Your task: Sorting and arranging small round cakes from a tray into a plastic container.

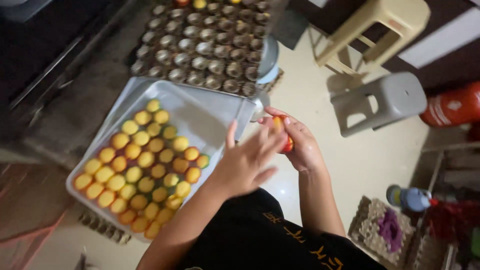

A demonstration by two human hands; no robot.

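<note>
My right hand (300, 142) is closed around a small red and yellow cup (286, 141) just right of the metal tray's near corner. My left hand (247, 162) hovers beside it with fingers spread, holding nothing, blurred by motion. The metal tray (200, 107) lies tilted in front of me. Several rows of small yellow and orange cakes in coloured cups (142, 167) fill its left half; its right half is bare.
A board of several empty metal moulds (205, 42) sits beyond the tray. Right of it stand a beige plastic stool (380, 25) and a grey stool (385, 100). A red gas cylinder (452, 105) lies far right. An egg carton (382, 230) sits lower right.
</note>
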